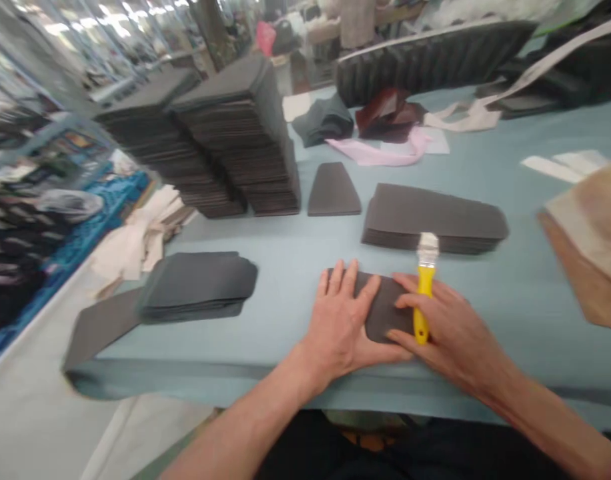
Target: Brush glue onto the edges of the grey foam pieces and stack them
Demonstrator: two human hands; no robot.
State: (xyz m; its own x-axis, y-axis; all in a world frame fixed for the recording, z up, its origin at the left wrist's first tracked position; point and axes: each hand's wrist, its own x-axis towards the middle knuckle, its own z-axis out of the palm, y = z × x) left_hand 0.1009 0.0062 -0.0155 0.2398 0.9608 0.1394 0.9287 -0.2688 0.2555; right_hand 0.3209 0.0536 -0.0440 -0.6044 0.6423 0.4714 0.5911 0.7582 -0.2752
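Observation:
A dark grey cut panel (385,310) lies on the table before me, partly covered by both hands. My left hand (343,317) rests flat on its left side with fingers spread. My right hand (438,317) holds a paintbrush (421,293) with a yellow handle, bristles pointing away from me, while its fingertips touch the panel's right edge. Just beyond the brush lies a stack of dark panels (430,213). A single tapered panel (334,190) sits left of that stack.
Tall stacks of dark panels (250,133) stand at the back left. A lower pile (200,283) lies at the left, beside another panel (103,323) at the table corner. Dark red (390,113) and pink scraps (380,152) lie at the back. Brown and beige sheets (595,233) lie right.

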